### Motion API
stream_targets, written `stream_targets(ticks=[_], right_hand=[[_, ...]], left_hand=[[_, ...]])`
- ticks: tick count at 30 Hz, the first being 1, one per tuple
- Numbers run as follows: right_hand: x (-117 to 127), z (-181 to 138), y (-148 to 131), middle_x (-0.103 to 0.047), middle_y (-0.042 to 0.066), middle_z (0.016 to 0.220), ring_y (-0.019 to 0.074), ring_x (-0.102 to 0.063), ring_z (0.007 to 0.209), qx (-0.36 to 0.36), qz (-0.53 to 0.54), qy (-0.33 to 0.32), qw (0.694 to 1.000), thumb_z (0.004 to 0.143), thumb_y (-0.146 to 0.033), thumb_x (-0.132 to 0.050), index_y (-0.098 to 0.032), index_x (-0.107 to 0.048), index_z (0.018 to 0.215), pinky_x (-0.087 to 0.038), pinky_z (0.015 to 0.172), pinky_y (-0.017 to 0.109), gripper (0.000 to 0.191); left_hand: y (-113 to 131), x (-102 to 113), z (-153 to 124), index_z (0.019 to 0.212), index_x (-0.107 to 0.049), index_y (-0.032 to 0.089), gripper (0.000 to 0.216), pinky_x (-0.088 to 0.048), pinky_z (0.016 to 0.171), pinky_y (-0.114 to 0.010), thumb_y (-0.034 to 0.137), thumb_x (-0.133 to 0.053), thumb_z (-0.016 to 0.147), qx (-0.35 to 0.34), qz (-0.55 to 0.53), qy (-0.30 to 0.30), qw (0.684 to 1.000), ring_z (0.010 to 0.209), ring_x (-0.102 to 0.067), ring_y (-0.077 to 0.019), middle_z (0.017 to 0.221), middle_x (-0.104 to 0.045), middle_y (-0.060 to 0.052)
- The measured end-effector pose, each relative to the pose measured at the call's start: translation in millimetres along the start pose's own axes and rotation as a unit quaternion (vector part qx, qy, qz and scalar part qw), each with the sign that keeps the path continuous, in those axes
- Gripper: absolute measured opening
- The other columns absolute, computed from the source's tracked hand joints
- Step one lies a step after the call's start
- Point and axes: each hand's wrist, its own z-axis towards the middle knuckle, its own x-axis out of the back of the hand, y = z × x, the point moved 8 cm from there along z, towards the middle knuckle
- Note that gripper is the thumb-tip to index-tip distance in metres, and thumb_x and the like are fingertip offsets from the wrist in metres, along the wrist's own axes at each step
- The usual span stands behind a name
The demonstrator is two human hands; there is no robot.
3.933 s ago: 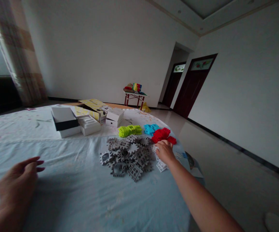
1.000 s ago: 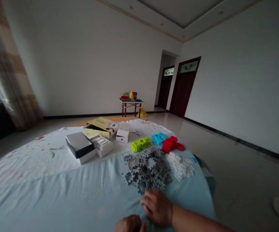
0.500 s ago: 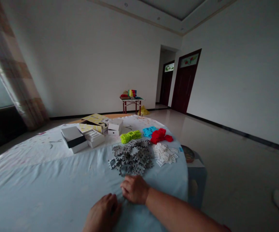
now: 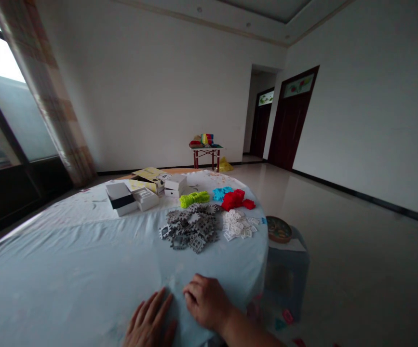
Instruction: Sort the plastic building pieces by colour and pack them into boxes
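Observation:
My left hand (image 4: 150,319) lies flat on the light blue tablecloth (image 4: 86,274) at the bottom, fingers stretched forward. Just right of it, my right hand (image 4: 207,300) rests on the cloth with its fingers curled in; whatever they may hold is hidden. Ahead of both hands spreads a heap of grey interlocking plastic pieces (image 4: 190,226), some like window frames. Beside that heap lie white flat pieces (image 4: 238,224). Behind are lime green pieces (image 4: 194,198), blue pieces (image 4: 222,193) and red pieces (image 4: 235,199). Neither hand touches any pile.
White boxes (image 4: 122,198) and a yellow printed carton (image 4: 153,178) stand at the back left of the table. Past the right edge, a stool (image 4: 290,270) bears a round tray (image 4: 278,229). Small coloured pieces (image 4: 287,316) lie on the floor.
My left hand has opened from a curled pose and flattened on the cloth. My right hand has drawn back from the grey heap, still curled. The camera view has shifted left.

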Motion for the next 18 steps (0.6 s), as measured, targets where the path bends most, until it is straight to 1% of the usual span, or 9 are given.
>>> stream_targets(ticks=[2,6,9,14,18], right_hand=[[-0.6,1.9,-0.7,-0.062,0.001,0.081,0.0135,-0.059,0.074,0.001,-0.004,-0.005,1.0,0.08,-0.02,-0.047,-0.022,-0.062,0.087,-0.044,0.069,0.021,0.017],[0.8,2.1,-1.5,-0.062,0.001,0.083,0.0131,-0.059,0.076,-0.003,-0.003,-0.001,1.0,0.081,-0.018,-0.046,-0.022,-0.062,0.089,-0.044,0.071,0.02,0.018],[2.5,-0.8,-2.2,-0.061,0.001,0.086,0.0131,-0.059,0.078,-0.004,-0.005,0.001,1.0,0.081,-0.018,-0.046,-0.022,-0.061,0.09,-0.044,0.073,0.02,0.018],[1.4,-6.3,-4.5,-0.061,0.001,0.087,0.0139,-0.059,0.076,0.005,-0.02,-0.013,1.0,0.08,-0.022,-0.048,-0.024,-0.06,0.092,-0.045,0.071,0.022,0.017],[-1.4,-9.1,-5.3,-0.061,0.002,0.091,0.0148,-0.059,0.078,0.013,-0.024,-0.026,0.999,0.081,-0.024,-0.049,-0.024,-0.059,0.097,-0.045,0.072,0.023,0.019]], left_hand=[[0.4,5.3,2.3,0.125,-0.051,0.03,0.045,-0.042,0.097,-0.043,0.043,-0.045,0.082,0.0,0.001,-0.011,1.0,0.117,-0.05,-0.0243,0.129,-0.054,-0.002],[6.0,18.8,7.2,0.125,-0.05,0.032,0.044,-0.041,0.099,-0.044,0.045,-0.043,0.083,0.023,0.001,-0.022,0.999,0.119,-0.048,-0.0235,0.13,-0.053,-0.003],[10.8,19.9,7.3,0.126,-0.047,0.037,0.045,-0.039,0.099,-0.046,0.047,-0.042,0.083,0.022,0.013,-0.03,0.999,0.12,-0.047,-0.0239,0.132,-0.051,-0.002],[16.6,19.0,1.7,0.129,-0.043,0.037,0.049,-0.043,0.096,-0.047,0.052,-0.039,0.082,-0.018,0.054,-0.032,0.998,0.119,-0.047,-0.0251,0.133,-0.047,-0.004],[20.6,26.0,-3.1,0.13,-0.041,0.036,0.05,-0.046,0.093,-0.043,0.051,-0.039,0.083,-0.05,0.09,-0.002,0.995,0.118,-0.049,-0.0243,0.134,-0.045,-0.004]])
